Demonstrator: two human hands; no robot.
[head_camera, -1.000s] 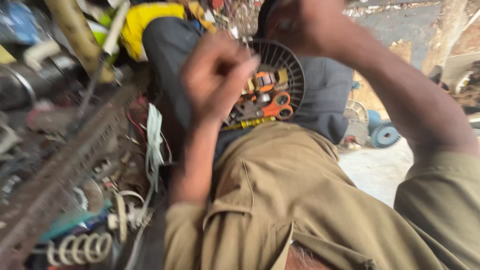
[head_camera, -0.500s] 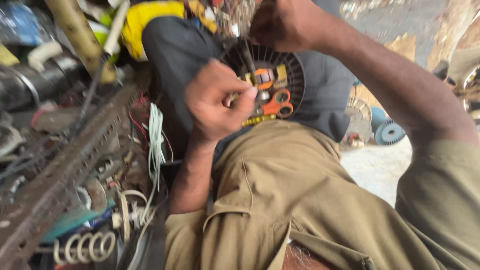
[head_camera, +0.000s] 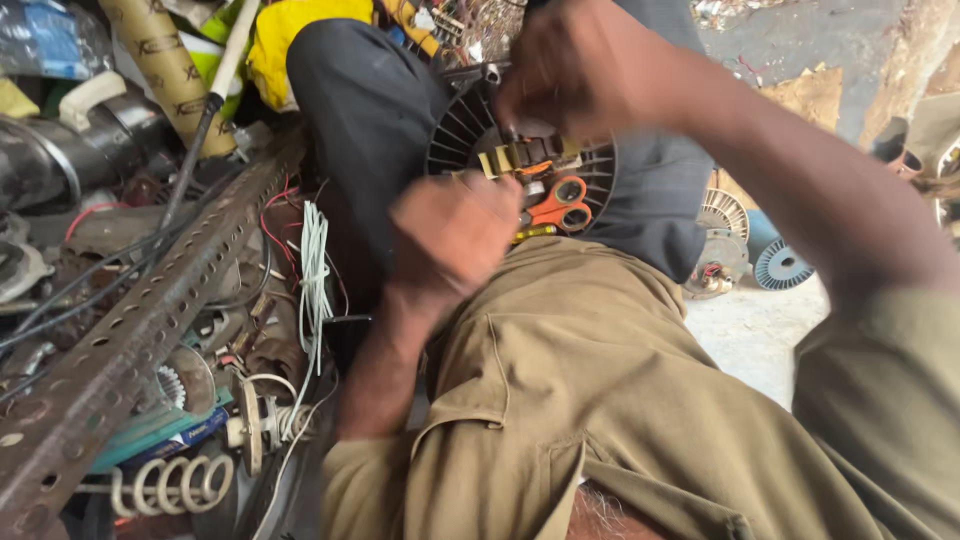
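A round black finned motor part (head_camera: 470, 125) carries orange loop-shaped pieces (head_camera: 560, 203) and yellow-tan blocks (head_camera: 515, 158). The baggy trousers (head_camera: 600, 400) are olive-khaki. A perforated angle bar (head_camera: 130, 335) is rusty brown; a bundle of thin wires (head_camera: 313, 265) is white.

A rusty perforated angle bar (head_camera: 130, 340) slants across the clutter at left, a bundle of white wires (head_camera: 313, 262) draped just beside it. Below lies a white coiled spring (head_camera: 165, 485). A blue spool (head_camera: 782, 265) sits on the concrete floor (head_camera: 745, 335) at right.
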